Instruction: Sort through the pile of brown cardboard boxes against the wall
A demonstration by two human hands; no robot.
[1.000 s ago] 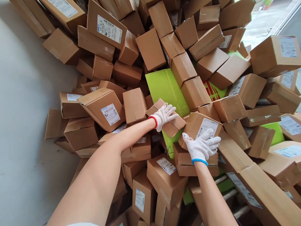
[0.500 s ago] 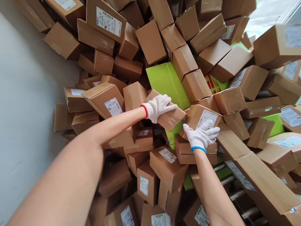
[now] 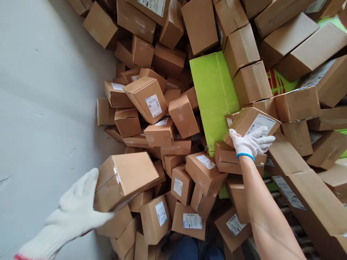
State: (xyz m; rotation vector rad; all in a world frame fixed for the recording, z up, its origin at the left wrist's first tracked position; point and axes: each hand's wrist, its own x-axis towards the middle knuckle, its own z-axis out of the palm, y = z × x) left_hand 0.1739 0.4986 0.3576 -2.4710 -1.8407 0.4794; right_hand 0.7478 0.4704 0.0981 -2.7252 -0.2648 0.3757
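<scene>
My left hand (image 3: 72,216), in a white glove with a red cuff, grips a plain cardboard box (image 3: 130,173) by its left end at the lower left, held out over the pile. My right hand (image 3: 251,144), in a white glove with a blue cuff, lies on a tilted cardboard box with a white shipping label (image 3: 249,121), thumb against its near side and fingers spread across its top. That labelled box leans on a bright green box (image 3: 214,94) and rests on a flat brown box (image 3: 225,160).
A deep heap of several brown cardboard boxes fills the middle and right. A grey surface (image 3: 40,90) runs along the left. A long flat carton (image 3: 306,195) lies at the lower right over metal rollers (image 3: 282,207). My dark trouser leg (image 3: 187,249) shows at the bottom.
My left hand has pulled a small brown box out of the pile's middle and swung it down to the lower left. My right hand has stayed on the labelled box. The view has shifted left.
</scene>
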